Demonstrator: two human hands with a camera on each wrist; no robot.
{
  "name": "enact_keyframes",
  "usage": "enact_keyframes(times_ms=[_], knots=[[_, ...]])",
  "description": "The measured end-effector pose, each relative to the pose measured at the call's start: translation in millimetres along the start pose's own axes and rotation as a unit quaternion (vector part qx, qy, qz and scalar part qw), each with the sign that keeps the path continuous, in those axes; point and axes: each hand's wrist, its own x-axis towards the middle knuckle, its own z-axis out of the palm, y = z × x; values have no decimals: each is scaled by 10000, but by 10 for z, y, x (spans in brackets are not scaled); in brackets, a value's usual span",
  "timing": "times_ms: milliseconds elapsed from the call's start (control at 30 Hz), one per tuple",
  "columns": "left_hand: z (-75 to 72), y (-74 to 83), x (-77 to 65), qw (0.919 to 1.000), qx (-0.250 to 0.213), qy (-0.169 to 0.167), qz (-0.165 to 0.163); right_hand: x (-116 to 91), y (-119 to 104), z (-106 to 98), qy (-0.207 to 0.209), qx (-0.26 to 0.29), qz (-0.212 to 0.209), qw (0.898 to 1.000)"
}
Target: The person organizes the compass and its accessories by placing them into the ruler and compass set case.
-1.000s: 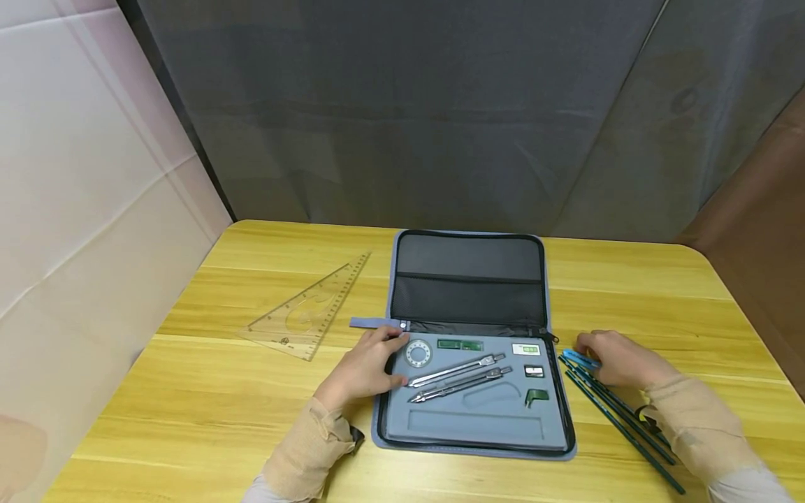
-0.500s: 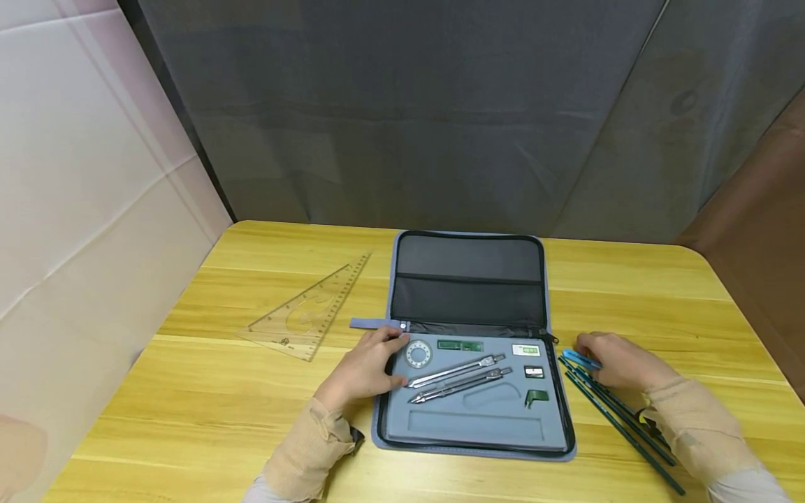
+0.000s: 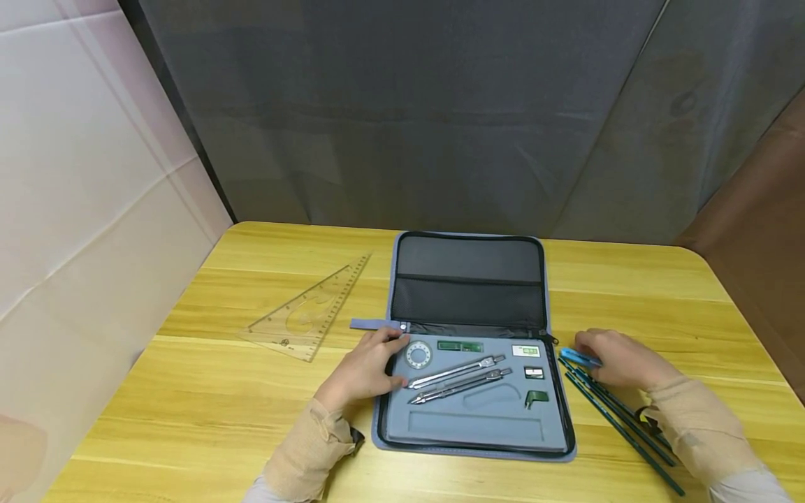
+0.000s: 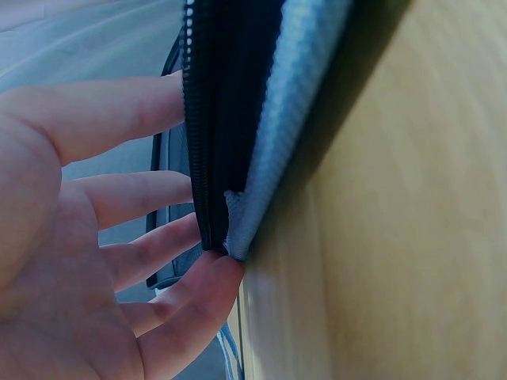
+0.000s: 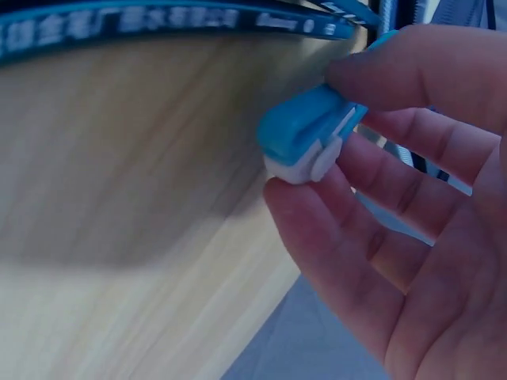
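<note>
A zip-up drawing-set case (image 3: 474,436) lies unfolded on the table. My left hand (image 3: 365,370) rests on its left edge; in the left wrist view the fingers (image 4: 190,305) are spread along the zip and the fabric corner. To the right of the case, my right hand (image 3: 622,358) pinches a slim blue-and-white plastic tool (image 5: 305,131) between thumb and fingertips. Its exact kind I cannot tell. Several dark green pencils (image 3: 622,423) lie beside that hand, partly under the forearm. In the case's grey tray sit two metal compasses (image 3: 462,385), a small sharpener (image 3: 534,372) and an eraser (image 3: 525,350).
A clear set square (image 3: 302,318) lies on the wooden table (image 3: 189,405), left of the case. The case lid (image 3: 468,279) with its dark mesh pocket lies back toward the grey curtain (image 3: 402,119). The tray has an unfilled long slot and a curved one.
The blue-and-white tool has shifted very slightly in the right hand, which has lifted a touch. The left hand and the case stay where they were.
</note>
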Motion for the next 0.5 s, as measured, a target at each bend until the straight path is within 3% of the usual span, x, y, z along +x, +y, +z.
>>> enact_keyframes(times_ms=[500], knots=[[4, -11, -2, 10000, -23, 12, 14, 23, -278, -143, 165, -181, -294, 9993]])
